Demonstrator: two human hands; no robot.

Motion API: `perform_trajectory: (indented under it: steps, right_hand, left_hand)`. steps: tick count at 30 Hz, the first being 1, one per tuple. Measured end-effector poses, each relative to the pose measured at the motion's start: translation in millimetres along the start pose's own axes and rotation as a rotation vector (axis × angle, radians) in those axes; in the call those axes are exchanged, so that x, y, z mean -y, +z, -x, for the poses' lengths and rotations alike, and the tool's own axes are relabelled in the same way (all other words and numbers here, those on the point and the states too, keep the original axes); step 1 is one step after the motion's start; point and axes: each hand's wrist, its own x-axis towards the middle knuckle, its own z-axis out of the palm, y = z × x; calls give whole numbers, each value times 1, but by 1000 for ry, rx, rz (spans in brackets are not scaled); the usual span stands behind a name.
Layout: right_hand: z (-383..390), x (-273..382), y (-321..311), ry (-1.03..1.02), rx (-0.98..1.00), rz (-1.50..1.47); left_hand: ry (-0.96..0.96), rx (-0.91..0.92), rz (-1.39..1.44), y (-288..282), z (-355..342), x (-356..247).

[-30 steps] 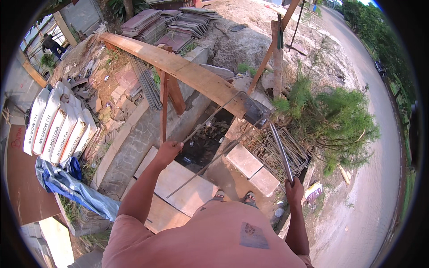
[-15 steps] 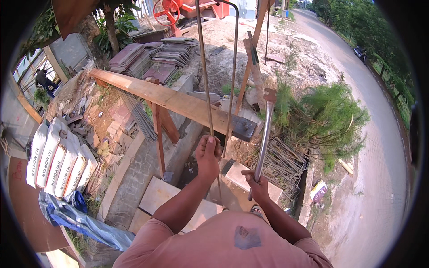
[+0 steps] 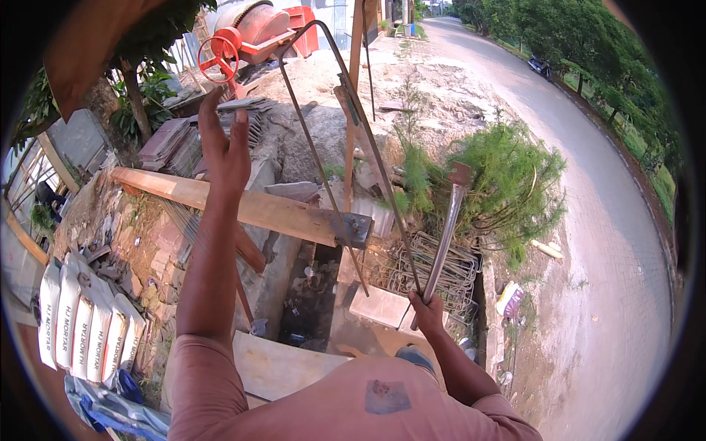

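Note:
My left hand is raised at the left, above the wooden beam, with its fingers stretched out and nothing in them. At the lower right my right hand is closed around the lower end of a shiny metal pipe with a rusty plate at its top. The same hand also has one leg of a long bent steel rod. This rod rises away from me, bends over at the top and comes back down, its second leg crossing the beam near the dark metal block on the beam's end.
Bent steel pieces lie in a heap beside the right hand, near a leafy bush. An open trench runs below the beam. Mortar sacks stand at left; an orange mixer is at the back, a paved road right.
My left hand has let go of the steel rod, moved up and left, and opened. The rod now leans, with one leg in my right hand alongside the pipe. The view has shifted.

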Motion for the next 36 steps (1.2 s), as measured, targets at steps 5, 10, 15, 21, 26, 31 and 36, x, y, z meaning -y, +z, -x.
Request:
perform_trajectory:
  steps: [5,10,15,21,26,31,36]
  right_hand:
    - [-10,-12,-30,4,56,104]
    - [-44,6,-57,105,128,103]
    - [-114,-25,-67,21,113,176]
    - [-225,-19,-26,-155,215,95]
    - [-319,-69,33,-485,72,94]
    - [-276,-88,65,-17,261,95]
    - [-220,-134,58,-113,138,191]
  left_hand:
    - [196,213,-34,46,-87,34]
    - [-25,595,357,110,-110,40]
    - [-12,524,443,130,-118,26]
    - [376,366,282,82,-145,-32]
    - [462,371,40,36,-69,-39]
    - [357,316,-345,-40,41,-44]
    - [150,248,-376,-81,106,-52]
